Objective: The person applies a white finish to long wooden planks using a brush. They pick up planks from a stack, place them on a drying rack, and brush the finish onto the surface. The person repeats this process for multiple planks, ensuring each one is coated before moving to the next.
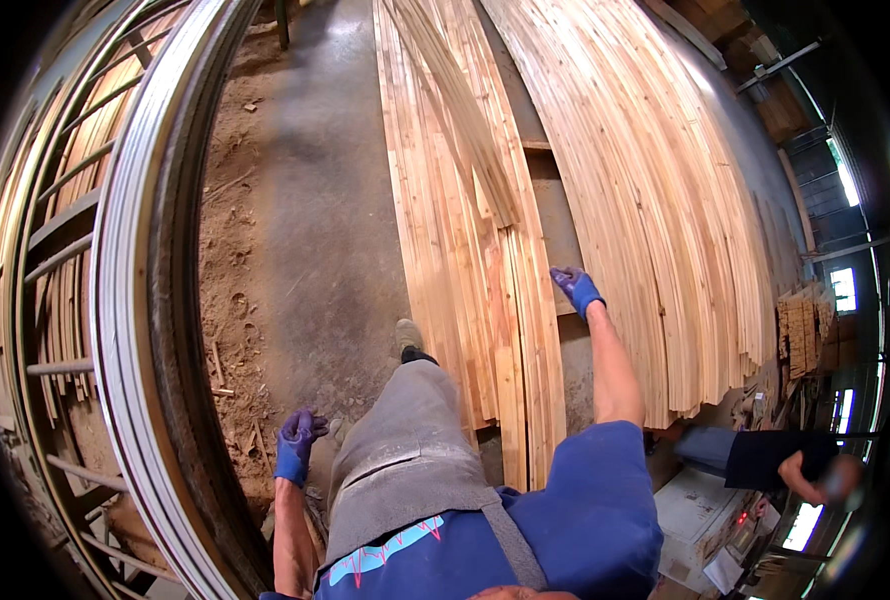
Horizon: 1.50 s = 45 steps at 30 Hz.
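My left hand [300, 445], in a blue and purple glove, hangs beside the grey apron over the floor. Its fingers are loosely apart with nothing in them. My right hand [577, 288], gloved the same way, is stretched forward over the gap at the right edge of the nearer stack of wooden boards [440, 290]. Its fingers point left, partly extended, and hold nothing that I can see. Several narrow wooden strips [470, 130] lie slantwise on top of that stack, their near ends close to my right hand.
A wider stack of long boards [645, 200] lies to the right. On the left runs a long metal-edged rack [125, 300], with sawdust and scraps [235, 300] along its foot. Another person [765, 460] stands at the lower right near a pale machine [690, 515].
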Available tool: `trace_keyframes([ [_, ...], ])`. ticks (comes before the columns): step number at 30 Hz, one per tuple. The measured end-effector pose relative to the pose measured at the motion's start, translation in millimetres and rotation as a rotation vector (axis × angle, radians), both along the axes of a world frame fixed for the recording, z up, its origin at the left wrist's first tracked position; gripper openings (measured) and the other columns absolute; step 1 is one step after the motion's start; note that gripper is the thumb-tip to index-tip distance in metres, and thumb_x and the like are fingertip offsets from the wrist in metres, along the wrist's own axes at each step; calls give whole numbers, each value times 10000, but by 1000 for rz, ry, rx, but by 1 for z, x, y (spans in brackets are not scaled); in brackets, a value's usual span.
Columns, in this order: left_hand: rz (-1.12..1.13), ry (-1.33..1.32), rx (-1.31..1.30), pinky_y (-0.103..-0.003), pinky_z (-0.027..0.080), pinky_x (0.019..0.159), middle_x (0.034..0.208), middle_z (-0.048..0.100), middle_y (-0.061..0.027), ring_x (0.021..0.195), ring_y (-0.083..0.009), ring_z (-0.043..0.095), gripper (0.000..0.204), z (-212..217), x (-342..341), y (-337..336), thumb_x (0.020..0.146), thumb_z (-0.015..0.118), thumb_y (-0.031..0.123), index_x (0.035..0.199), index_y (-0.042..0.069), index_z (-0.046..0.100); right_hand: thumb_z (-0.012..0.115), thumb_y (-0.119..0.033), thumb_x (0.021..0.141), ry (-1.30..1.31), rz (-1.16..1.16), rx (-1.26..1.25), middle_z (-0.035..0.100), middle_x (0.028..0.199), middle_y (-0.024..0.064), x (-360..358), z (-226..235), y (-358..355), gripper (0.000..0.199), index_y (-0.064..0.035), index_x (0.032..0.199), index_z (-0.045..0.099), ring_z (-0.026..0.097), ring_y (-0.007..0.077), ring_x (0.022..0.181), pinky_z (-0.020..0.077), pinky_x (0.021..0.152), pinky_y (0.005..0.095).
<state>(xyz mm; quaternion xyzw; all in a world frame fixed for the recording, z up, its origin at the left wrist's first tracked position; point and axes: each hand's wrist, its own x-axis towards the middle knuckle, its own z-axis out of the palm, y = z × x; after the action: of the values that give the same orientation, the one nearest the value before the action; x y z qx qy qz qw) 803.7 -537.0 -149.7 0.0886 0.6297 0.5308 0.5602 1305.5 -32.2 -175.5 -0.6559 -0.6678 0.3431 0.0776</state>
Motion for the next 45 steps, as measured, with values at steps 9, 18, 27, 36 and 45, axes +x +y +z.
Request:
trace_keyframes([
  [9, -139, -69, -118, -311, 491, 848, 1190, 625, -120, 1009, -201, 631, 484, -30, 35, 210, 987, 523, 378, 1341, 51, 478, 681, -560, 812, -87, 51, -48, 521, 1319, 293, -102, 2, 126, 895, 48, 1401, 390, 529, 348, 1231, 431, 1016, 392],
  [18, -141, -62, -259, -366, 469, 911, 1334, 542, -105, 1144, -234, 573, 603, -88, 39, 306, 960, 523, 488, 1416, 112, 404, 725, -541, 778, 9, 138, -233, 435, 1394, 317, -155, -66, 188, 986, 52, 1444, 305, 446, 357, 1318, 381, 1072, 381],
  [27, -48, -70, -335, -409, 443, 954, 1385, 489, -99, 1191, -260, 540, 650, -152, 7, 316, 945, 527, 529, 1437, 133, 376, 609, -634, 838, 382, -19, -637, 515, 1374, 114, -246, -203, 199, 820, -116, 1437, 396, 521, 265, 1202, 460, 918, 407],
  [36, -21, 439, -416, -413, 396, 1029, 1383, 495, -139, 1233, -291, 516, 581, -239, -74, 261, 978, 508, 442, 1405, 61, 404, 393, -786, 843, 584, -46, -1086, 525, 1369, 105, -456, -342, 123, 844, -155, 1399, 466, 522, 260, 1171, 424, 958, 457],
  [45, 95, 820, -332, -378, 465, 923, 1152, 610, -216, 1044, -290, 607, 632, -176, -151, 255, 963, 542, 432, 1378, -16, 380, 398, -812, 810, 1214, 31, -1489, 605, 1269, 61, -636, -262, -35, 856, -159, 1348, 524, 556, 245, 1136, 433, 973, 458],
])
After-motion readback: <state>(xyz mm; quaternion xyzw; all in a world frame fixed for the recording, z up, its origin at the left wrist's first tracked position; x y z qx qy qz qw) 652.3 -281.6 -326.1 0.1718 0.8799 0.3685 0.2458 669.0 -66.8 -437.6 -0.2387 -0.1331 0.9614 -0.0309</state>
